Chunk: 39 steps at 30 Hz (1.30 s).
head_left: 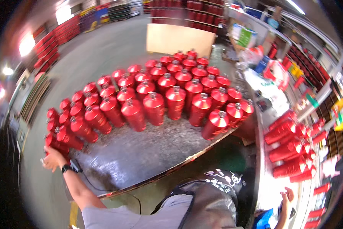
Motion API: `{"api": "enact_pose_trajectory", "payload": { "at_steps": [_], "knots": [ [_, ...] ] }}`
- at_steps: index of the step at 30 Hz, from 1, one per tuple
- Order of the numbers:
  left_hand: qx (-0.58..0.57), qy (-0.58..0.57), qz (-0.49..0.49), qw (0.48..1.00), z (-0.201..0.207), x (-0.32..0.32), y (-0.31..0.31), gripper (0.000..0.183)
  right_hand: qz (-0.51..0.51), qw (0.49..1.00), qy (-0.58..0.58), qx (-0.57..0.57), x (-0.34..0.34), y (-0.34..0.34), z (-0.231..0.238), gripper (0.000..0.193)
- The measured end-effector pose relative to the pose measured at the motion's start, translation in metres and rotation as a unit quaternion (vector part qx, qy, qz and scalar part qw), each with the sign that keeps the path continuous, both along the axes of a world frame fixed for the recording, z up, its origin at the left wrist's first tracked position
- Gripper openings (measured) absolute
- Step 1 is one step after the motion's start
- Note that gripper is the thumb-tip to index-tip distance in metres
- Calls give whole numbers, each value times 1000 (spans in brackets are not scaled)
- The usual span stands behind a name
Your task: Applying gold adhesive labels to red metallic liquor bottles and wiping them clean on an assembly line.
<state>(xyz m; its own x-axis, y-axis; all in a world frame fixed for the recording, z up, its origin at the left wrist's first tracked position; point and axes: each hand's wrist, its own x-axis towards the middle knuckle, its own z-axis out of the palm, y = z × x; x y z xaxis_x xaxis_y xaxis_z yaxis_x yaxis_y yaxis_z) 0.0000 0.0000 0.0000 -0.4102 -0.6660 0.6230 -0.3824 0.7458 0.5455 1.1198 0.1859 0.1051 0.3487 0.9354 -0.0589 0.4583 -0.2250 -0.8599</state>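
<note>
Many red metal cylinders with domed shoulders and narrow necks, like fire extinguisher bodies, stand in rows on a dark worktable. At the table's far left end, my left hand is at the nearest cylinder, its fingers bent around the lower part; the grip is partly hidden. A dark band circles that wrist. On the lower right, my right hand is over a bright bench, fingers apart and slightly curled, with nothing visible between them. A blue item lies close to that wrist.
More red cylinders lie stacked on the right-hand bench. Plastic bags clutter its far part. A pale board stands behind the rows. A dark cable hangs off the table's front edge.
</note>
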Motion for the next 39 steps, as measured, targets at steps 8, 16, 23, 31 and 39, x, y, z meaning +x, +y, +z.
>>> {"api": "enact_pose_trajectory", "payload": {
  "at_steps": [8,16,23,31,39],
  "knots": [
    [174,141,-680,698,137,219,258,59,-59,997,-49,-4,-83,-27,70,38],
    [195,-198,-951,-138,204,712,350,44,-128,991,2,27,-90,-104,110,40],
    [130,-101,-957,-240,181,948,368,81,-223,973,10,59,-90,-175,117,38],
    [82,-18,-991,-106,146,1000,377,68,-321,945,47,33,-83,-223,84,39],
    [66,15,-994,-87,147,1004,360,87,-307,951,28,22,-79,-233,73,39]
  ]
}}
